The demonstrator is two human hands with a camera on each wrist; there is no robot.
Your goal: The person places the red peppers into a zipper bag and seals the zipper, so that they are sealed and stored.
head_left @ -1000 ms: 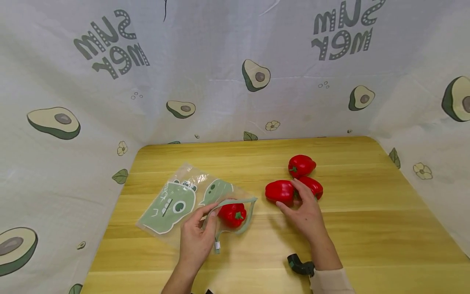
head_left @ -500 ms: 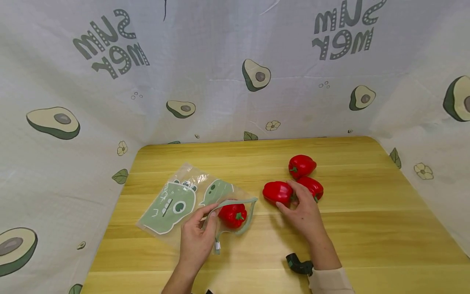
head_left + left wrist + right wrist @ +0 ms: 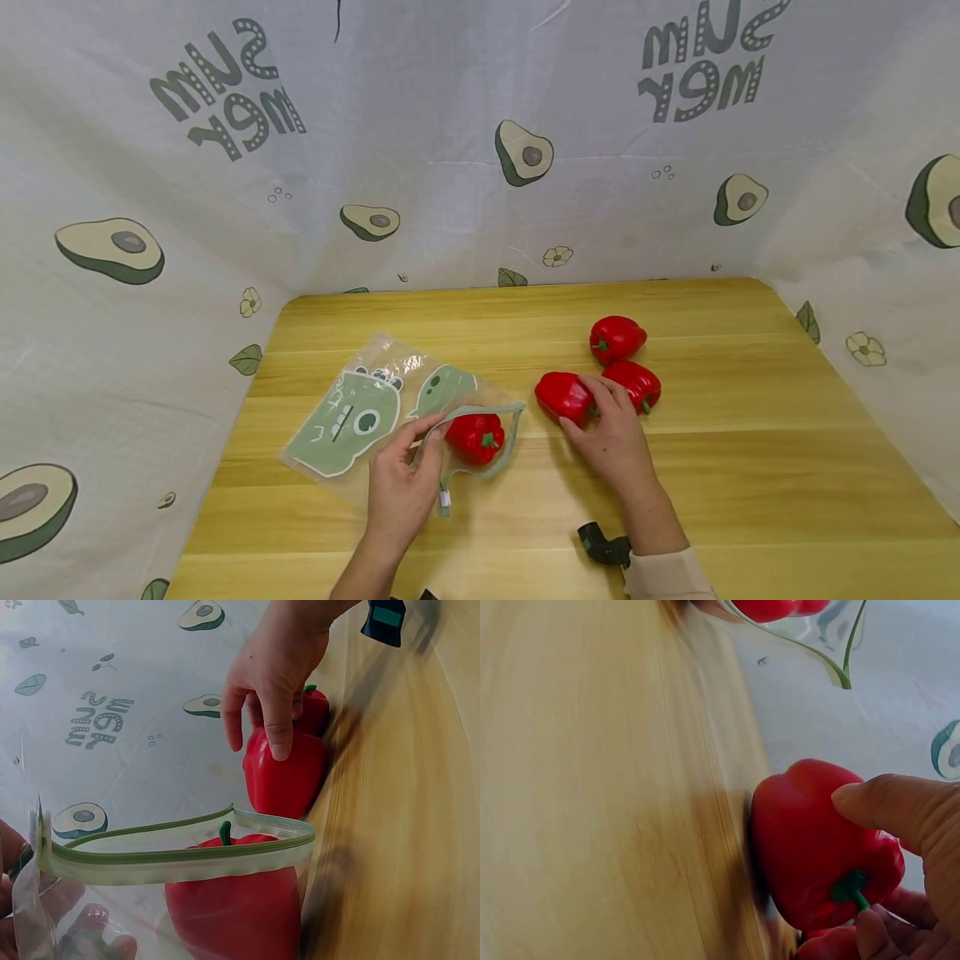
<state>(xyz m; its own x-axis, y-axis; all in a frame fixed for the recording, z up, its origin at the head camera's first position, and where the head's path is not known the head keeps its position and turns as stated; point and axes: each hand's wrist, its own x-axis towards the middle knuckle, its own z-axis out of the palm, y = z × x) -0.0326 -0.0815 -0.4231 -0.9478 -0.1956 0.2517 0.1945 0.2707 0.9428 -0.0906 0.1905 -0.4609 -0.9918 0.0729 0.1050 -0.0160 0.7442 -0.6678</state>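
Note:
My left hand (image 3: 401, 483) pinches the rim of a clear zip bag (image 3: 367, 408) printed with green cartoon monsters. The bag lies flat on the table, its green-edged mouth held apart and facing right. Just inside that mouth rests one red bell pepper (image 3: 476, 439) with a green stem. My right hand (image 3: 615, 437) grips a second red bell pepper (image 3: 817, 840), thumb on its near side and fingers on the far side. In the left wrist view, this gripped pepper (image 3: 285, 776) is beyond the bag's mouth.
Two more red bell peppers, a middle one (image 3: 637, 385) and a far one (image 3: 617, 337), lie behind the right hand on the wooden table (image 3: 750, 467). A white avocado-print cloth (image 3: 450, 167) hangs along the back and sides. A black wrist mount (image 3: 602, 546) sits by the right sleeve.
My right hand has shifted slightly left with the pepper, which has turned a little and moved away from the other two. The left hand and bag have stayed put.

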